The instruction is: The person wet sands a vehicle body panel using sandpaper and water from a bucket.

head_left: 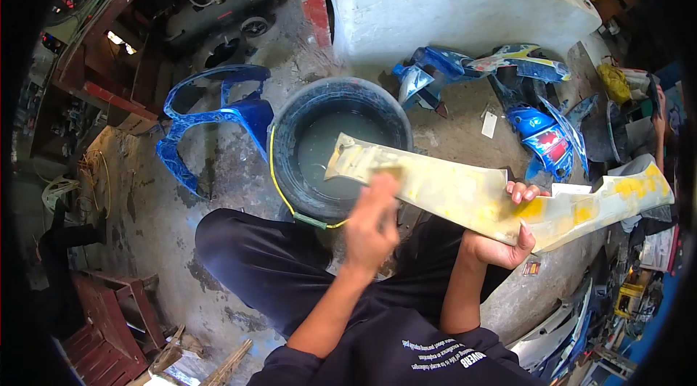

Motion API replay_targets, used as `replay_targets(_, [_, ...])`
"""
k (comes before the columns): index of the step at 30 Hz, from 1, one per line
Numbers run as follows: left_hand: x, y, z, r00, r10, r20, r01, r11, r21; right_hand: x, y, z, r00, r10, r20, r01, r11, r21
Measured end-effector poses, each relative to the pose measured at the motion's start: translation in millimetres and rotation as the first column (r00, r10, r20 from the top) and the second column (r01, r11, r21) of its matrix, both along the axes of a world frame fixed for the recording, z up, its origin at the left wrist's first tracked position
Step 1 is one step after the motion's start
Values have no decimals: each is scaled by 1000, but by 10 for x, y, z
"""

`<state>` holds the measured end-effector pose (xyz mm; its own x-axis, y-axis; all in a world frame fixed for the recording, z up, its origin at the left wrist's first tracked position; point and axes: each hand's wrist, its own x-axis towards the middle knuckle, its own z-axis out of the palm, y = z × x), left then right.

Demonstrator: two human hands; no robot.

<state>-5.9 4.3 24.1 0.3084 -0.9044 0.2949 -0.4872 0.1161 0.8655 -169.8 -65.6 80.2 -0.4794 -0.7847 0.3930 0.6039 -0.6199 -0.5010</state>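
Note:
A long cream panel with yellow patches (457,194) lies slantwise across the view, its left end over a black bucket (290,107) of cloudy water. My right hand (512,230) wraps round the panel's middle, thumb below and fingertips over the upper edge. On the panel's left part is my left hand (374,219), blurred by motion, its fingers pressed on a small brownish piece (390,170) against the surface. What that piece is cannot be made out. A yellow handle with a green grip (310,220) hangs at the bucket's near side.
Blue fairing parts lie on the floor, a frame-shaped one (254,119) left of the bucket and others (544,136) at the right. Behind stands a white curved wall (450,9). A red wooden stool (109,321) is at lower left, and clutter lines the right side.

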Motion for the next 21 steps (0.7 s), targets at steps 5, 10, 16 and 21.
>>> replay_targets(5, [90,-65,-250,985,174,-20,-172,982,76,-10,-20,-1,1000,3,25,-3,1000,-9])
replay_targets(10, [-79,-6,-97,999,35,7,-35,997,-76,-38,-13,-23,999,4,37,-4,1000,4])
replay_targets(16, [2,-51,-204,998,53,-24,-54,999,-6,-24,-4,-8,1000,-2,20,2,1000,12])
replay_targets(21, [82,-77,-228,985,91,-143,-82,994,71,-78,19,13,999,39,19,-38,999,-27])
